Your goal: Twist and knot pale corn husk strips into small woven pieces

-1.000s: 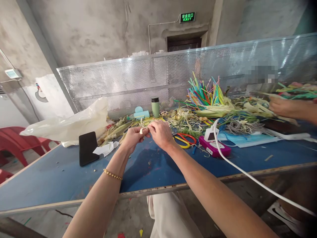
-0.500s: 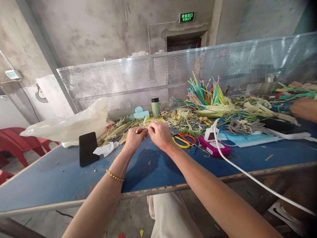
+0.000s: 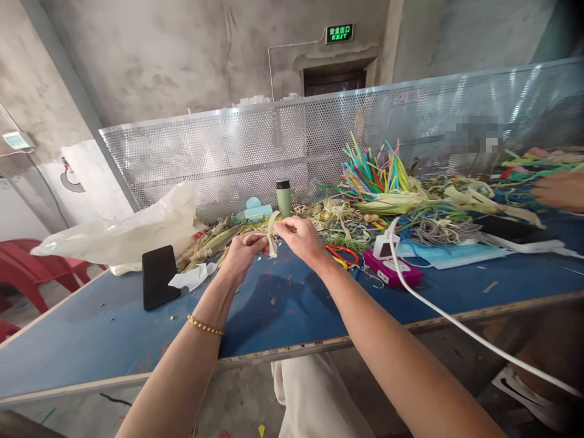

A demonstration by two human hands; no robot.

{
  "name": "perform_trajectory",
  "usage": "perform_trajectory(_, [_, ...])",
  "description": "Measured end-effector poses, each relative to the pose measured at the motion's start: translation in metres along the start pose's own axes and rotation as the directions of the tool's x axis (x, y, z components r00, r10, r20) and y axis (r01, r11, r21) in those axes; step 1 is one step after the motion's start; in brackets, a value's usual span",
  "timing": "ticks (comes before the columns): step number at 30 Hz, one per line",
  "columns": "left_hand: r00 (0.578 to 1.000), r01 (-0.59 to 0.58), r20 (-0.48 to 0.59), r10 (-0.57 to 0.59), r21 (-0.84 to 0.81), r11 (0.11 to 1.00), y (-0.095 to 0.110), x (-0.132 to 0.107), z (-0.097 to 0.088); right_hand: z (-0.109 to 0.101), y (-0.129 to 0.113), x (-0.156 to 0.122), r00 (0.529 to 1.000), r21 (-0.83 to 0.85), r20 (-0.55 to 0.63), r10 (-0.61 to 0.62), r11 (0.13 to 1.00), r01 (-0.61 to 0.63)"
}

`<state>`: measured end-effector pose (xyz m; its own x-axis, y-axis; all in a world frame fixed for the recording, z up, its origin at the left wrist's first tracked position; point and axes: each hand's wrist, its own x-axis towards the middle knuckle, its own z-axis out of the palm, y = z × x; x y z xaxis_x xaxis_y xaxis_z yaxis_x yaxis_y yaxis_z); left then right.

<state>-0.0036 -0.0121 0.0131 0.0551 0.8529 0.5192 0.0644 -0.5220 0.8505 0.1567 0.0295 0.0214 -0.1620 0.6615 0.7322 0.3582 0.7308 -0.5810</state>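
**Fingers (image 3: 281, 226) pinched shut on a husk strip (image 3: 272, 234)**

The left hand (image 3: 244, 254) and right hand (image 3: 302, 238) both grip 1 pale strip just above the blue table (image 3: 283, 316). So far it is only bent into a loop, so the work looks early. A pile of husks (image 3: 212, 240) lies untouched nearby.

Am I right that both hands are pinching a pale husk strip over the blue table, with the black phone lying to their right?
Not quite: the head view shows the black phone lying to their left, not their right. The rest stands: the left hand and right hand both pinch the pale husk strip over the blue table.
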Motion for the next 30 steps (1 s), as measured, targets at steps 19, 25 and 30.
perform_trajectory(19, [0.98,0.188,0.105,-0.168,-0.233,0.954,-0.009,0.002,0.0,0.01,-0.012,-0.008,0.982,0.466,0.126,0.14,0.865,-0.183])
perform_trajectory(25, [0.981,0.176,0.115,-0.154,-0.223,0.959,-0.005,0.002,-0.001,0.016,-0.01,-0.009,0.975,0.576,0.102,0.196,0.788,-0.219])
perform_trajectory(30, [0.977,0.198,0.119,-0.176,-0.21,0.957,-0.004,0.001,-0.001,0.018,-0.011,-0.01,0.97,0.607,0.107,0.217,0.758,-0.237])
